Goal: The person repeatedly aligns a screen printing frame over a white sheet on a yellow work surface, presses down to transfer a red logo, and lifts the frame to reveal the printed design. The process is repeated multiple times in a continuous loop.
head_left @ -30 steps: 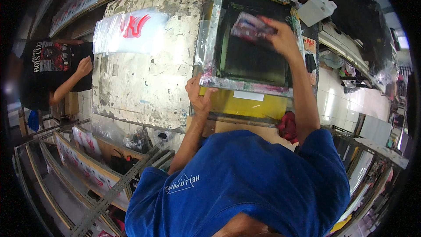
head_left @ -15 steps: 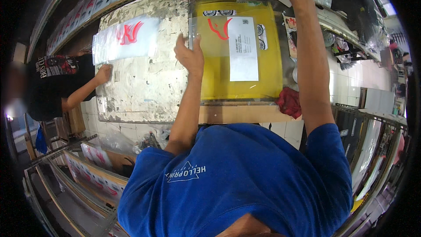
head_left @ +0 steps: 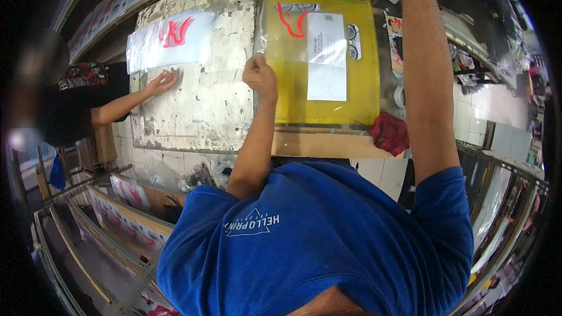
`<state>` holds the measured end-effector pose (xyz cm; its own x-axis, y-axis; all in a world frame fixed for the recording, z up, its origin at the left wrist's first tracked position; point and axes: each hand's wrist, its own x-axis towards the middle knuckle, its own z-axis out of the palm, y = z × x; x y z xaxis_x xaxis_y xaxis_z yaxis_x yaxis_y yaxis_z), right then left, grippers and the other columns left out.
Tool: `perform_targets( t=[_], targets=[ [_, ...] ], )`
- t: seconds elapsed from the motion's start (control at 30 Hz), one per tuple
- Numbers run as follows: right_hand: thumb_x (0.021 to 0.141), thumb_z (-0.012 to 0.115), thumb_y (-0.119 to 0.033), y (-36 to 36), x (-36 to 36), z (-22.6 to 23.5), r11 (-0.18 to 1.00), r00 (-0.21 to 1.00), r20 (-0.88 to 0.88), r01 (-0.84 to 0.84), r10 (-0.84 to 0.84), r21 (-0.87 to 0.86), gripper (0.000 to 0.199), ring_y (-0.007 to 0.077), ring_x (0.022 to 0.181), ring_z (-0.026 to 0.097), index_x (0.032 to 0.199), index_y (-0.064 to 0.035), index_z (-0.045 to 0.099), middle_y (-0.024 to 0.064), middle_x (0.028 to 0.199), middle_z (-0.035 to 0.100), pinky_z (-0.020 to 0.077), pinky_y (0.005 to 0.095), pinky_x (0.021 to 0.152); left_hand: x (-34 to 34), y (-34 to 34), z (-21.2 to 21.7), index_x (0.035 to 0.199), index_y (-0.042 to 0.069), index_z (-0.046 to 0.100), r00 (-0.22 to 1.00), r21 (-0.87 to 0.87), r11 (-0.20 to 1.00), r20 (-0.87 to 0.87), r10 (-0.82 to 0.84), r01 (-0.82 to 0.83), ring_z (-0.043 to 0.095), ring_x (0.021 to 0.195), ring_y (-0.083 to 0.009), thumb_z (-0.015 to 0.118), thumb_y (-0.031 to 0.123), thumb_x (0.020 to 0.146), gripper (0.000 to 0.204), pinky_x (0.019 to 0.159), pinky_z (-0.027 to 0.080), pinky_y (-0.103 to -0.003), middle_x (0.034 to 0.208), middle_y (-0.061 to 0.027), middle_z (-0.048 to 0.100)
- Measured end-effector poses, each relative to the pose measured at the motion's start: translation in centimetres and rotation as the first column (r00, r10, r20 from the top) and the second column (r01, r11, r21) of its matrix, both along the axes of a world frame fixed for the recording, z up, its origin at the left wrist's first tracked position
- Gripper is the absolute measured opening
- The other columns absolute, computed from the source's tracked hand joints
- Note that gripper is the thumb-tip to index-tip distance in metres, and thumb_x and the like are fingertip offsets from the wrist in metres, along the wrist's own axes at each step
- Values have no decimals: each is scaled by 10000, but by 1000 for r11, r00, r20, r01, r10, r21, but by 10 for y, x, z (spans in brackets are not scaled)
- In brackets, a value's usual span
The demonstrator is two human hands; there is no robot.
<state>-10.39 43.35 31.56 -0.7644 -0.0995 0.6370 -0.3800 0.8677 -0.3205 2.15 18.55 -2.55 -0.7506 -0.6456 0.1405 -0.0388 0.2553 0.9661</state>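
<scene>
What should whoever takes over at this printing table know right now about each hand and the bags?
Left hand: fingers closed on the left edge of the clear plastic bag with a red print, which lies on the yellow printing pad.
Right hand: raised past the top of the picture, only the forearm shows; what it holds cannot be seen.
Done: this bag carries its red mark. A second printed clear bag lies on the worn white table, under a co-worker's hand.
Left: the bag on the pad has not been lifted off.
</scene>
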Motion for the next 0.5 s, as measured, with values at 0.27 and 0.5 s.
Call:
perform_targets(
  t=[0.27, 0.5],
  targets=[
    [748, 658, -328, 1, -21, 11, 999, 1000, 16, -15, 14, 43, 365, 344, 860, 711, 1010, -100, 771, 174, 925, 738, 560, 390, 808, 27, -126, 18, 848, -104, 678, 975, 50, 975, -46, 217, -215, 587, 676, -178, 656, 99, 889, 208, 668, 476, -324, 745, -119, 679],
    [768, 671, -273, -7, -12, 12, 997, 999, -24, 42, -40, 60, 343, 346, 963, 694, 1025, -64, 759, 180, 1013, 735, 538, 399, 869, 70, -220, 21, 1131, -68, 666, 513, -869, 38, -255, 819, -493, 655, 900, -363, 665, 229, 924, 362, 833, 504, -451, 1011, -218, 693]
  ],
)
